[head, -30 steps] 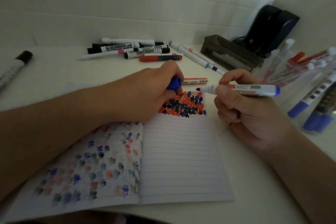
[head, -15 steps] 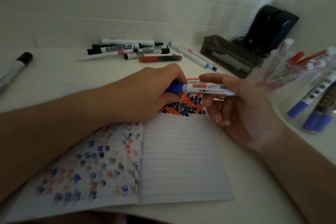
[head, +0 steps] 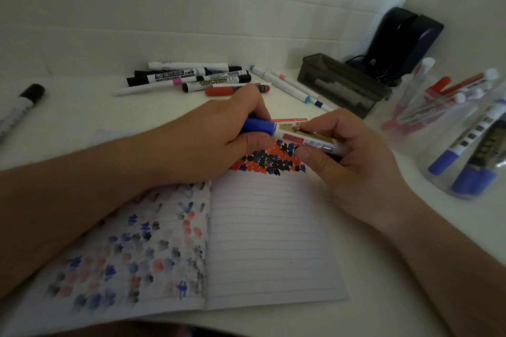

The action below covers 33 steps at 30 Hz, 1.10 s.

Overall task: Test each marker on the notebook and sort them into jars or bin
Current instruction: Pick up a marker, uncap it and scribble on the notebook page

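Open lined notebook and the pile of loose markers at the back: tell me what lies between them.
In the head view, a red-labelled white marker lies on the table between the notebook and the marker pile.

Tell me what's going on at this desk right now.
A person is testing markers. Both hands hold one blue marker over the open notebook: the left hand grips its blue cap, the right hand pinches the barrel. The cap looks back on. More markers lie loose at the back of the desk, and some stand in clear jars on the right.
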### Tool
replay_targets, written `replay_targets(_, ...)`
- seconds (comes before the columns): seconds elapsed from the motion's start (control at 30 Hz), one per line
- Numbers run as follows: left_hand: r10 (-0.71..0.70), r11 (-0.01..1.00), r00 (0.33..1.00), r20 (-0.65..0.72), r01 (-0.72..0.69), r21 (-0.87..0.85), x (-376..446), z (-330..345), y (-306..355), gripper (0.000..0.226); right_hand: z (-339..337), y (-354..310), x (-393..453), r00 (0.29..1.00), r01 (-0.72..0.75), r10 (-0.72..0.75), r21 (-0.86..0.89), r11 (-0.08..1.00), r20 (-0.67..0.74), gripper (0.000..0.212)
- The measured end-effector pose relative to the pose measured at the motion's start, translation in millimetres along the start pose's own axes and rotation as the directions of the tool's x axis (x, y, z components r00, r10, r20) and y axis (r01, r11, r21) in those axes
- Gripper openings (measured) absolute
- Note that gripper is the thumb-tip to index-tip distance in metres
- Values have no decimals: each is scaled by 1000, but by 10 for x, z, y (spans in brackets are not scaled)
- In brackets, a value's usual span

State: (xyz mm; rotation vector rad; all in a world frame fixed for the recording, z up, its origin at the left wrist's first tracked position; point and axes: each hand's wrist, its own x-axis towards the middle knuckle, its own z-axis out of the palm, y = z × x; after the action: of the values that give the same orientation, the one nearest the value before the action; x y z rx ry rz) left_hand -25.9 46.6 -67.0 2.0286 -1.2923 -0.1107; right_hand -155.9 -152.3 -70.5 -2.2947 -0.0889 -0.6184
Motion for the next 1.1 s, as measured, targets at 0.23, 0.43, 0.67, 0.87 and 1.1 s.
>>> replay_targets(0.23,-3,999,998,-68,5,32,-10,72,-27,14,156,31,13,999,26,-20,129,991,-49,32)
replay_targets(0.43,-34,995,999,-36,37,93,6,71,-79,13,156,54,74,997,-65,62,79,995,38,26)
replay_targets(0.67,-56,938,996,66,30,345,0,96,108,18,161,-73,90,972,-224,229,-103,969,43,13)
replay_targets(0.87,-62,939,998,9,55,340,-151,137,481,11,-67,-318,-345,929,-364,369,112,925,-29,4)
replay_targets(1.1,455,832,878,147,-478,282,-921,1139,1599,38,-1014,-606,-2557,956,-268,264,-10,963,-124,20)
